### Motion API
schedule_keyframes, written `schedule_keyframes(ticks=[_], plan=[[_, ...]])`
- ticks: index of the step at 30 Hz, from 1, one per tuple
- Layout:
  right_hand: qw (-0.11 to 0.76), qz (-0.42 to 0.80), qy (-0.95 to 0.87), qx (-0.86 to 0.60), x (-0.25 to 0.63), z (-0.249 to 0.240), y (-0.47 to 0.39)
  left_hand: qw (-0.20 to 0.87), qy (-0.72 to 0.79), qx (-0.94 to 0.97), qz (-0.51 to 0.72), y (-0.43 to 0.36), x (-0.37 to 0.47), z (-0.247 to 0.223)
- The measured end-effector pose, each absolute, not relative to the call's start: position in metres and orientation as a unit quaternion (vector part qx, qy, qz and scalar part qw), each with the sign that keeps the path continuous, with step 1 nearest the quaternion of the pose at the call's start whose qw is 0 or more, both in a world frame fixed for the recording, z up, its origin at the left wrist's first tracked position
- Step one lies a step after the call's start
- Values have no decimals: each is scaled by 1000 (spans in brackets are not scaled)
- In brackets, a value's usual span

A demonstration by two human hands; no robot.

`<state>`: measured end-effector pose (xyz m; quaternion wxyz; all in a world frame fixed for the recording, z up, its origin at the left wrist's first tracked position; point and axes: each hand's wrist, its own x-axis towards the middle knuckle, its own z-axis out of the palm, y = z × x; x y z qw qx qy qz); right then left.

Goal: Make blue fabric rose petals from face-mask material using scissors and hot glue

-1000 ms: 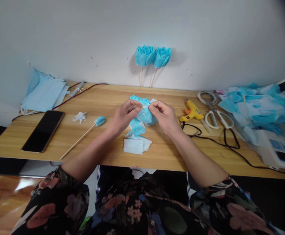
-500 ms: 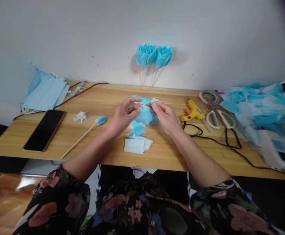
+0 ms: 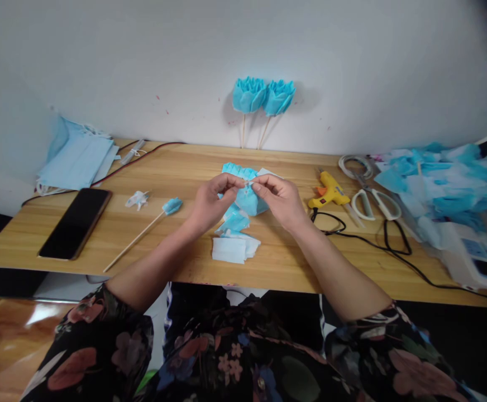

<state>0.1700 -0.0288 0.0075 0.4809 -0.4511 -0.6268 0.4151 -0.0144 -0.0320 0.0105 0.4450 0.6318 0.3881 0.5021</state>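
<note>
My left hand (image 3: 216,198) and my right hand (image 3: 283,201) meet fingertip to fingertip above the middle of the table. Both are closed in a pinch, and a tiny whitish bit shows between the fingertips, too small to name. Just beneath them lies a blue fabric piece (image 3: 251,204), partly covered by the fingers. Behind the hands is a pleated blue strip (image 3: 237,169). Nearer to me are a crumpled blue scrap (image 3: 234,221) and pale cut fabric pieces (image 3: 229,250). To the left, a wooden stick (image 3: 134,240) carries a small blue bud (image 3: 172,205).
Two blue fabric flowers (image 3: 249,96) on sticks lean against the wall. At left are face masks (image 3: 78,156), a phone (image 3: 76,223) and a white scrap (image 3: 137,199). At right are a yellow glue gun (image 3: 331,191), its black cord, scissors (image 3: 369,204) and a fabric heap (image 3: 448,178).
My hands have come together, with fingertips now meeting. My left fingers have closed from a looser curl into a pinch, and more of the pleated strip shows behind them.
</note>
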Motion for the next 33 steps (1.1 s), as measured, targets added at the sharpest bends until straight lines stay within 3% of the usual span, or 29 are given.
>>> schedule_keyframes(ticks=[14,33], plan=[[477,402,-646,-439,170,6,-28,412,432,662,452,-33,-14,17],[521,436,-570,-462,166,5,-29,452,400,604,521,-28,-13,7]])
